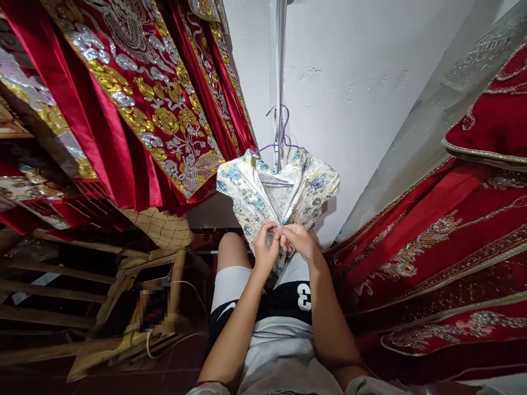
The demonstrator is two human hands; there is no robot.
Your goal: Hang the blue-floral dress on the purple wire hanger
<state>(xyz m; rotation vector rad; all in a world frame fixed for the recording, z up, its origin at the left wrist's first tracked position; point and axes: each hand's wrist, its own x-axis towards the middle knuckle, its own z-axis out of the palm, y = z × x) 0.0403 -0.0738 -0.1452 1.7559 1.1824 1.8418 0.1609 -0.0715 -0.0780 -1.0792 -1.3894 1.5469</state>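
A white short-sleeved shirt (236,181) with blue and yellow flowers hangs in front of me on a purple wire hanger (285,123). Its collar is spread, and the two front edges come together at my hands. My left hand (267,241) pinches the front edge of the shirt. Close against it, my right hand (297,240) grips the other edge with bent fingers. The fingertips of both hands meet at the front opening; whatever small fastening lies between them is hidden. Below my hands, the shirt's lower part hangs between my knees.
Red garments with gold and silver embroidery (164,109) hang at the left. More red beaded garments (411,258) hang at the right, partly under clear plastic (395,159). A pale pole (278,60) stands against the white wall (349,66). A wooden chair (181,274) with a cable is at lower left.
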